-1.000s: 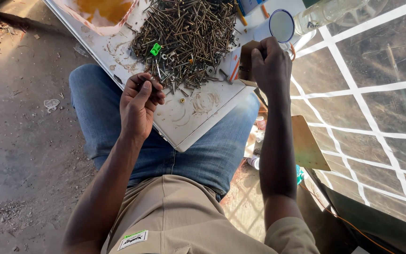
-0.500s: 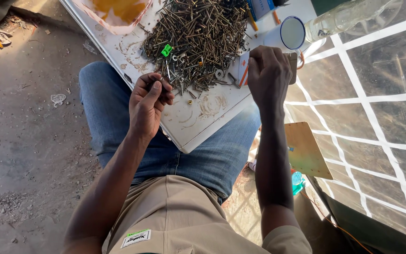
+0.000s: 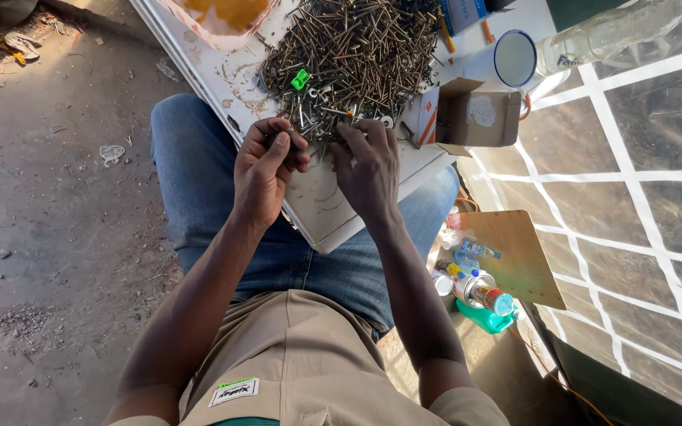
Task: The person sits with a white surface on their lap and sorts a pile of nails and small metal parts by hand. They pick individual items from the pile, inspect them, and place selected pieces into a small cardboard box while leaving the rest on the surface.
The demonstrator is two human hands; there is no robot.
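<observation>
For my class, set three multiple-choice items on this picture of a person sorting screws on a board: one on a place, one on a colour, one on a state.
1. Where does the white board rest?
A. on the person's lap
B. flat on the ground
C. on a shelf

2. What colour is the small plastic piece among the pile of screws?
A. red
B. green
C. black

3. How is the small cardboard box beside the pile?
A. taped shut
C. crushed flat
B. open, its inside in view

Answers:
1 A: the board lies across the legs in blue jeans, with the left hand and right hand at the pile's near edge.
2 B: the piece is bright green against the brownish screws.
3 B: the box's flaps stand apart and its brown inside shows.
</observation>
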